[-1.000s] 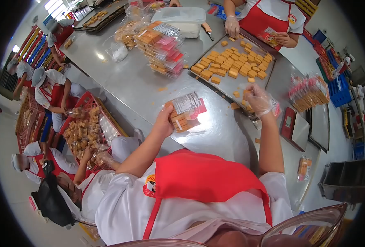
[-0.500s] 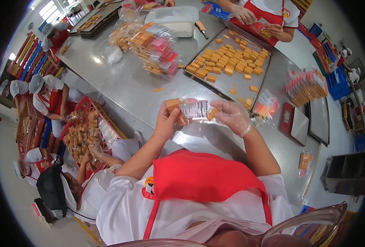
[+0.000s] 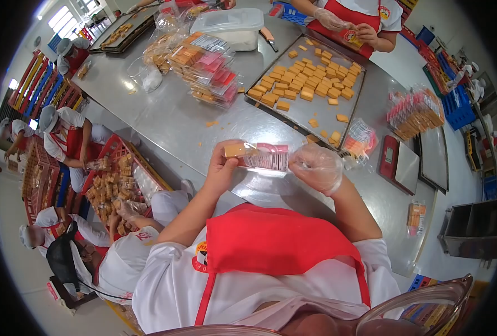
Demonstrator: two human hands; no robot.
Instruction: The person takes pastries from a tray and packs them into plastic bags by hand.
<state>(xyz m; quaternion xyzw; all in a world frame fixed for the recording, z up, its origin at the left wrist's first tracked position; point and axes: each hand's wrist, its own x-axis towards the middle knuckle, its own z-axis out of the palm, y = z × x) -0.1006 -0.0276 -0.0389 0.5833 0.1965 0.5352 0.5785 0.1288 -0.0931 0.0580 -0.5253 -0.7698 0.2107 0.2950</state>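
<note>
The steel bench [image 3: 175, 120] carries a baking tray [image 3: 300, 116], which lies to the right of the bench's middle. Left of this tray's left corner there is a pile of filled pouches [image 3: 203, 70]. Over the bench's near edge, the gloved right hand [image 3: 318, 168] and the left hand [image 3: 221, 168] hold a labelled pouch [image 3: 268, 157]: the left fingers grasp its left end, the right fingers pinch its right end. Rectangular biscuits [image 3: 315, 84] lie loose on the tray.

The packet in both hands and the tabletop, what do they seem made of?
Packet: probably thin, glossy plastic film, as it is see-through with bright glints. Tabletop: likely metal, perhaps stainless steel, smooth and semi-shiny, given its grey surface and blurred reflections.
</note>
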